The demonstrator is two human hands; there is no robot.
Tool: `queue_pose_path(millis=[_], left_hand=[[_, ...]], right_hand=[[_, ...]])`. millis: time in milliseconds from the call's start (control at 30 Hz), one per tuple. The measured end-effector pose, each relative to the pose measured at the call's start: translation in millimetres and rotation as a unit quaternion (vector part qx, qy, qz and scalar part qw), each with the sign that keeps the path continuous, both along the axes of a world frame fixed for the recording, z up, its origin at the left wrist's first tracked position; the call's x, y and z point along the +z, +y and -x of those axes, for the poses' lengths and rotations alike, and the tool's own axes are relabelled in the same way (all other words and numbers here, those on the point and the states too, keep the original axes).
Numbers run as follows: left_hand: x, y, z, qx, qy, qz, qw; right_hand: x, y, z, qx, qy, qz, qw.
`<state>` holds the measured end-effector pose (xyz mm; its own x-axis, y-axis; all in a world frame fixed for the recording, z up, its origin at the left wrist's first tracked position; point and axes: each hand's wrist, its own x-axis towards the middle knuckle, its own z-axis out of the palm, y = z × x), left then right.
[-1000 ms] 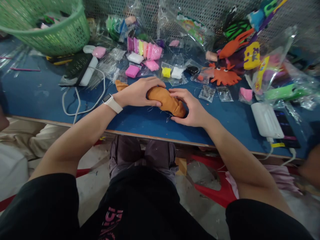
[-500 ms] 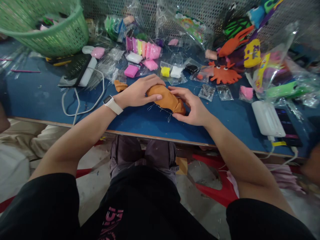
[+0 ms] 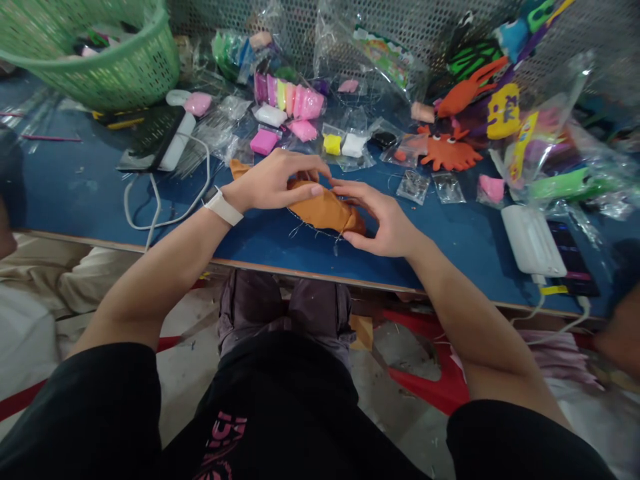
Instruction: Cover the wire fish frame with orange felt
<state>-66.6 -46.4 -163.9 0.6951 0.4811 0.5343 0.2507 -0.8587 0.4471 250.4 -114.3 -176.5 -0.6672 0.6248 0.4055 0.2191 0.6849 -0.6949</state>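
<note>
An orange-brown lump of modelling clay (image 3: 323, 208) lies on the blue table between my hands, with thin wire loops poking out along its near edge. My left hand (image 3: 280, 179) curves over its left end, the thumb stretched along the top. On the other side, my right hand (image 3: 383, 217) cups the right end, thumb at the near edge and fingers at the far side. A smaller piece of the same clay (image 3: 239, 169) sits just behind my left wrist, partly hidden by it.
Behind lie bagged clay pieces, among them a yellow one (image 3: 331, 144) and a magenta one (image 3: 263, 141). An orange crab figure (image 3: 451, 150) is farther right. A green basket (image 3: 125, 77) stands back left; a white power bank (image 3: 533, 240) lies on the right beside a phone (image 3: 575, 257).
The clay lump has shifted slightly toward me and looks flatter. My left fingers have risen and arched more over it, while my right hand has moved little.
</note>
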Motion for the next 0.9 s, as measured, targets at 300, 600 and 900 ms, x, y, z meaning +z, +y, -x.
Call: queue_pose_path(millis=[300,600,900], left_hand=[[15.2,-7,19,-0.016,0.07,0.095,0.993],[29.1,-6,39,-0.057,0.204,0.137,0.968],[20.1,-1,37,-0.075,0.072,0.101,0.989]], right_hand=[[-0.2,0,-1,-0.003,-0.036,-0.055,0.998],[0.7,2,-3,-0.008,-0.049,-0.045,0.998],[3.4,2,-3,-0.016,-0.018,0.035,0.999]])
